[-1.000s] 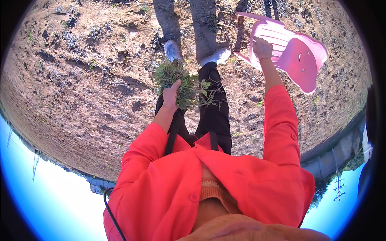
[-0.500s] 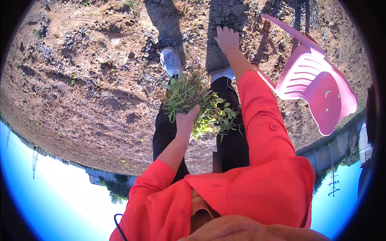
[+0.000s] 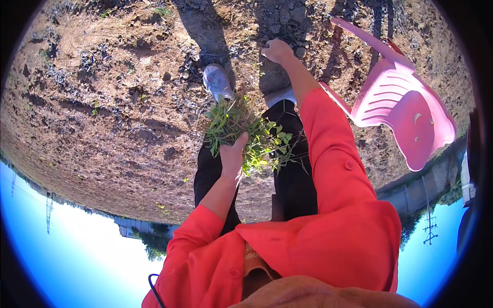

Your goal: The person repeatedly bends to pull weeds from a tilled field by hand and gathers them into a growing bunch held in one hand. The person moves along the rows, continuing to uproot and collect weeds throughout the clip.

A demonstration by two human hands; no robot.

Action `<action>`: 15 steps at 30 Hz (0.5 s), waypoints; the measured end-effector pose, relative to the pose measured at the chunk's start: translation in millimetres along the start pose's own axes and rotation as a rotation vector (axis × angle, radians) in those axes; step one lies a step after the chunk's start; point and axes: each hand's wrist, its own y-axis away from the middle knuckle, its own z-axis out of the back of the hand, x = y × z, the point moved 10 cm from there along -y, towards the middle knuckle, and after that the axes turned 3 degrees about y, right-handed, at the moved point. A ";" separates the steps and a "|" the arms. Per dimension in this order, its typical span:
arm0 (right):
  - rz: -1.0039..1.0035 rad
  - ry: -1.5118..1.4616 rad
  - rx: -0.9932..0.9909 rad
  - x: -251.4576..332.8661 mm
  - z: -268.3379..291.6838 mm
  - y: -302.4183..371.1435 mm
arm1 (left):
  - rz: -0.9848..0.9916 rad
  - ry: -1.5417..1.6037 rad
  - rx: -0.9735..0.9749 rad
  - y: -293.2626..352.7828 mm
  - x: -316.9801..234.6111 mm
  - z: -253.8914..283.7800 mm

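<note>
While the left hand is clasping a bundle of green plants before the black trousers — fingers closed around it — the right hand is hanging beyond the right shoe, fingers half curled; whether they are holding anything, I cannot tell. A pink chair is sitting on soil farther right.

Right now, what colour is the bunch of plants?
The bunch of plants is mostly green, brighter yellow-green toward its right; head view shows it best.
</note>
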 end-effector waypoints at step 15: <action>0.216 -0.955 0.101 53.6 77.2 308.2 | -0.621 -0.839 0.264 76.9 -91.3 -99.8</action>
